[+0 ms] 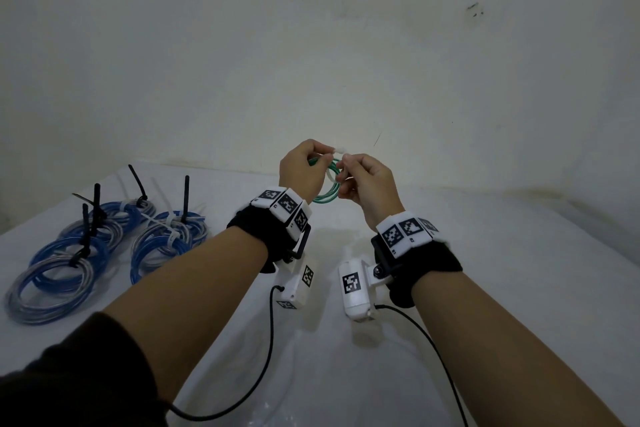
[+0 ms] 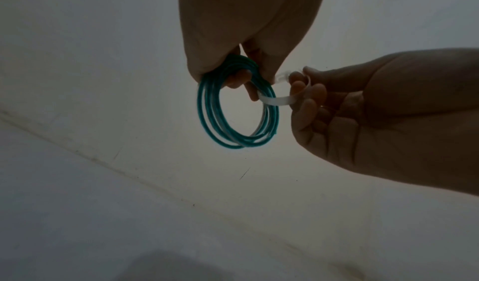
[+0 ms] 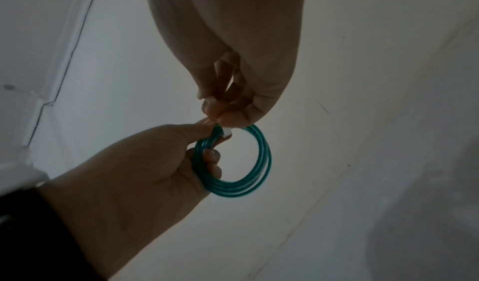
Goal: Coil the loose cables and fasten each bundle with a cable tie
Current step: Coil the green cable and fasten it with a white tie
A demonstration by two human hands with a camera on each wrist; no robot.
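A small coil of green cable hangs above the white table, and my left hand grips its top left side. In the left wrist view my left hand has its fingers curled through the coil. A white cable tie loops around the coil's strands. My right hand pinches the tie; the tie's head shows between the two hands. In the right wrist view my right hand pinches the tie just above the coil, which my left hand holds.
Several bundles of blue and grey cable lie at the left of the table, each fastened with a black or white tie. A pale wall stands close behind. Black leads trail from the wrist cameras.
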